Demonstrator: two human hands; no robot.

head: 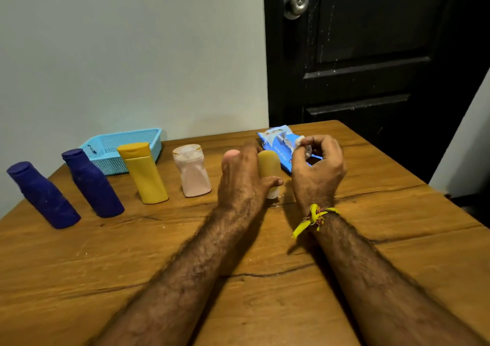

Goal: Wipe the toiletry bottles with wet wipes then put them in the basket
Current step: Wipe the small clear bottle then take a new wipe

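Note:
Several toiletry bottles stand in a row on the wooden table [132, 261]: two dark blue bottles [43, 194] [92, 182], a yellow bottle [144, 173] and a pale pink bottle [192, 170]. My left hand [242, 178] reaches between a pink-topped bottle [230, 155], mostly hidden behind it, and a small tan bottle with a white cap [269, 167], thumb against the tan one. My right hand [316, 165] pinches a white wet wipe [301, 144] at the opening of the blue wipes pack [278, 140]. A light blue basket [106, 151] sits at the back left.
A pale wall runs behind the table's left half. A black door [371, 54] with a metal knob [295, 2] stands behind the right corner. The table's right edge drops off close to the wipes pack.

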